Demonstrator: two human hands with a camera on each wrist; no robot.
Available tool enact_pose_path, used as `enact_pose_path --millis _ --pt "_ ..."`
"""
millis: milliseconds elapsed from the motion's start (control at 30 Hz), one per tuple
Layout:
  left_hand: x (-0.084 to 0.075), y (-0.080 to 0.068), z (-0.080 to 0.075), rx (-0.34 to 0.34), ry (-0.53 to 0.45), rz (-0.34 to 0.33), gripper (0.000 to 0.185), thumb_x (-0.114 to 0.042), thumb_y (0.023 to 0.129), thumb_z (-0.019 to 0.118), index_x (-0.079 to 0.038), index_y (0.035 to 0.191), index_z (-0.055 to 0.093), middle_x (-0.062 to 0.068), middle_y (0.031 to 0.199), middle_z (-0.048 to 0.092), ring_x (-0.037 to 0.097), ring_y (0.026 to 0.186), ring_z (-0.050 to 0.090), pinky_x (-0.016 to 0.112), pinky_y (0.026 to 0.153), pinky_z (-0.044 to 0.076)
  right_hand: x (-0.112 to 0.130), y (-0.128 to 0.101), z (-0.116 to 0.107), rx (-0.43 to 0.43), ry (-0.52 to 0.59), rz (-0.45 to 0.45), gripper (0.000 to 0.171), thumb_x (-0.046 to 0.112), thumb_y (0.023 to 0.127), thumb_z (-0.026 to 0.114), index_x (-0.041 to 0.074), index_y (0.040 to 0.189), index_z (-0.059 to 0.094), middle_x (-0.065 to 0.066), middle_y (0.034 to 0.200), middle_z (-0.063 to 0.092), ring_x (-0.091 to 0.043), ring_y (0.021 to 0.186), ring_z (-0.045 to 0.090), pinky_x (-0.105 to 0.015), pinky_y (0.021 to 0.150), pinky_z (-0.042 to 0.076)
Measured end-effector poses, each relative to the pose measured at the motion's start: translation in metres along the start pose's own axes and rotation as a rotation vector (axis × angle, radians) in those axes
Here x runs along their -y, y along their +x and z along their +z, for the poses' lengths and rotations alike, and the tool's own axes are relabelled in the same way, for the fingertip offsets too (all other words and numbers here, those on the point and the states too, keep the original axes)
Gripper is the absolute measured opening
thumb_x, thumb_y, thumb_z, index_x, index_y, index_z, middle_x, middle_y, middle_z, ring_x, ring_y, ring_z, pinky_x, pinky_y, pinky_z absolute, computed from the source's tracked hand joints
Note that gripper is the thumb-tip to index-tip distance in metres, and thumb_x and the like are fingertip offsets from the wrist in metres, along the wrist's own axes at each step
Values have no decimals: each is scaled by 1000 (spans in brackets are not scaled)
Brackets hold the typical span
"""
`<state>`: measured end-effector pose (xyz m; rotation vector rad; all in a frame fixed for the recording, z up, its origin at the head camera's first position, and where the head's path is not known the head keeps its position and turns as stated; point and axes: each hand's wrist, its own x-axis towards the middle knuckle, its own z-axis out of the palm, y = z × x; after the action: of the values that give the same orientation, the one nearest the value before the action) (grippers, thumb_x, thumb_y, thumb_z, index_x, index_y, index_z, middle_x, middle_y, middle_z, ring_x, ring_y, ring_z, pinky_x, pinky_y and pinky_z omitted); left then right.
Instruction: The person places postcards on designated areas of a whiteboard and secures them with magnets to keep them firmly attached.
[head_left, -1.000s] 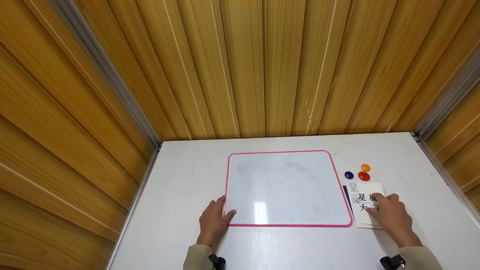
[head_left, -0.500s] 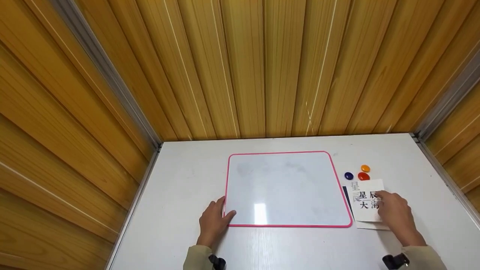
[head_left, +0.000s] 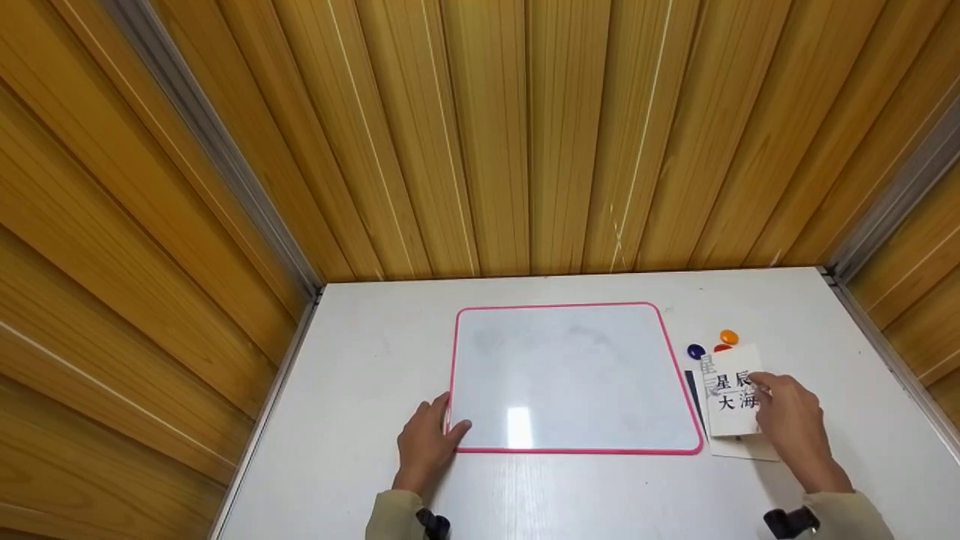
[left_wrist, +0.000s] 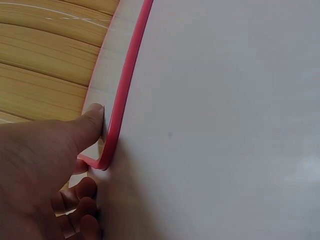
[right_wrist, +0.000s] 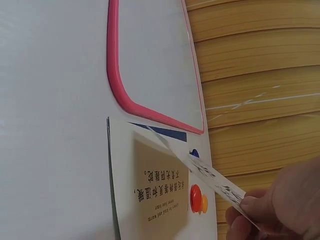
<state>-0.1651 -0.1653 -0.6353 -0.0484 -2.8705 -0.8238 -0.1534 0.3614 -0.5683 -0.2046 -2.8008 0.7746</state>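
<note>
My left hand (head_left: 427, 439) holds the lower left corner of a pink-rimmed whiteboard (head_left: 562, 360). In the left wrist view its thumb lies on the board's face and the other fingers are curled by the edge. My right hand (head_left: 796, 420) pinches the right edge of a white card (head_left: 727, 421) printed with large Chinese characters. That card is raised and tilted above a stack of cards. The right wrist view shows the top card of the stack (right_wrist: 160, 190), with small printed text; a dark blue edge shows from beneath it.
Beyond the cards lie round magnet-like buttons: dark blue (head_left: 696, 352), orange (head_left: 729, 337) and red (head_left: 722, 348), the red one partly hidden by the raised card. The white table (head_left: 375, 352) ends at a wood-patterned wall (head_left: 487, 150) at the back.
My right hand has lifted the top card off the stack, away from the cards beneath, and it now covers part of the red button. The left hand and whiteboard have stayed in place.
</note>
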Motion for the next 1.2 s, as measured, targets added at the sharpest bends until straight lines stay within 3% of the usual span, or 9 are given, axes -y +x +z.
enact_pose_path --millis 367,600,833,1067,1200 --pt "-1 1 1 12 5 -16 64 -41 88 81 -8 139 62 7 99 63 21 81 58 48 79 52 8 1 8 -53 60 -39 31 -13 93 59 -14 124 63 -39 119 59 -58 108 59 -63 80 50" --pt "0 0 2 -6 22 -19 63 -42 86 81 -10 138 63 5 95 62 20 78 57 47 75 52 16 4 16 -108 83 -107 29 -16 90 61 -14 119 66 -38 114 62 -57 103 62 -64 78 51" --pt "0 1 1 -6 10 -28 63 -40 87 82 -10 139 63 6 96 62 19 77 55 46 75 52 26 8 24 -67 107 -88 31 -14 93 60 -13 123 65 -37 118 60 -57 113 58 -65 88 48" --pt "-1 0 1 4 0 -42 64 -41 87 81 -11 139 63 5 97 63 21 81 58 47 79 52 34 11 32 -53 114 -90 32 -14 92 61 -12 124 65 -35 113 62 -49 101 61 -62 87 51" --pt "-1 0 1 8 -1 -41 64 -41 87 81 -10 140 62 5 98 63 20 80 57 47 78 52 37 13 37 -44 116 -88 31 -14 92 61 -12 124 65 -36 116 62 -50 102 60 -63 89 49"
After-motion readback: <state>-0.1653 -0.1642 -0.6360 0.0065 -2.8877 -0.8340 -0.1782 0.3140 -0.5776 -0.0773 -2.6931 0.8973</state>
